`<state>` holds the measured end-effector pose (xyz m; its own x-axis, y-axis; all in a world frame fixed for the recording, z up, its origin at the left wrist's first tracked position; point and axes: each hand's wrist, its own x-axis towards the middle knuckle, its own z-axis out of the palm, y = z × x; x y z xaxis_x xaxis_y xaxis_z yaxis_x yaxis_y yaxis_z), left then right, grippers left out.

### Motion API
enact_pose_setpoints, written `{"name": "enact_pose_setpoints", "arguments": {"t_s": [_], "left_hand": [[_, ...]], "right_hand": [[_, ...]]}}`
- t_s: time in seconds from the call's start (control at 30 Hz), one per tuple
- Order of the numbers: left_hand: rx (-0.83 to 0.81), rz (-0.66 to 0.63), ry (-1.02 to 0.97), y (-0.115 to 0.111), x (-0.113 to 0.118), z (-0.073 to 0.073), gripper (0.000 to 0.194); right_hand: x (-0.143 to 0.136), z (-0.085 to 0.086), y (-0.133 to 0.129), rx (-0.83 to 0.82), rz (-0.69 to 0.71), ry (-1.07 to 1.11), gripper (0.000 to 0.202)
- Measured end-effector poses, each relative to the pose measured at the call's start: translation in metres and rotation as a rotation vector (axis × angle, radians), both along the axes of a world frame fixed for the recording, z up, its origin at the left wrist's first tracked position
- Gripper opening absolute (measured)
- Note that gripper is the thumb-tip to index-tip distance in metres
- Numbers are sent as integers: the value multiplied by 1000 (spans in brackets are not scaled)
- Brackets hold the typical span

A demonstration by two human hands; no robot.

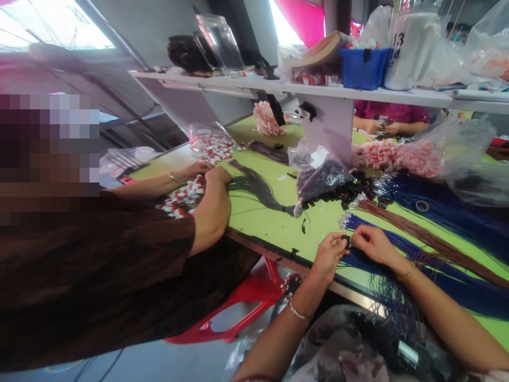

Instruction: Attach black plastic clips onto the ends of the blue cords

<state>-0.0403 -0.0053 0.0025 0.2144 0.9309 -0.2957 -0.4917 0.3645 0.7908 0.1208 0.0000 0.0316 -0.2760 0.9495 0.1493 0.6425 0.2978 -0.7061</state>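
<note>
My left hand (331,254) pinches a small black piece (346,242) above the table's front edge. Close on its right is my right hand (371,244), its fingers pressed together near the piece; whatever they hold is too small to make out. Under and behind my hands lie bundles of blue wires (401,243) with silvery tips. A bundle of brown wires (429,241) runs beside them to the right. Small black pieces (350,191) are heaped behind, next to a clear bag of dark parts (322,180).
At the left, a person's hands (212,196) are over white and red connectors (185,199) and dark wires (258,188). A shelf (246,82) holds a blue bin (365,68) and a white jug (409,48). A red stool (254,292) stands below the table.
</note>
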Motion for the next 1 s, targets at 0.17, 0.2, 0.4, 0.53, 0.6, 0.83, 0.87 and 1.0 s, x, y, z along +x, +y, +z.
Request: {"name": "enact_pose_setpoints", "arguments": {"t_s": [0.17, 0.2, 0.4, 0.53, 0.6, 0.83, 0.87, 1.0], "left_hand": [[-28, -9, -47, 8, 0, -2, 37], [-31, -16, -54, 8, 0, -3, 36], [-30, -28, -91, 11, 8, -8, 34], [-28, -38, -95, 12, 10, -10, 33], [-28, -37, -99, 13, 11, -11, 32], [-15, -33, -95, 11, 12, -12, 35], [-15, -32, -92, 10, 12, -12, 36], [-16, -29, -83, 9, 13, -11, 36]], "right_hand": [[32, -6, 35, -9, -260, -419, 9], [36, -8, 39, -41, -254, -452, 8], [46, -16, 40, -48, -256, -468, 15], [47, -13, 38, -71, -219, -522, 13], [49, -11, 38, -54, -199, -545, 14], [50, 0, 42, 8, -295, -540, 15], [46, 2, 46, 11, -321, -527, 14], [24, 10, 62, 65, -234, -330, 14]]}}
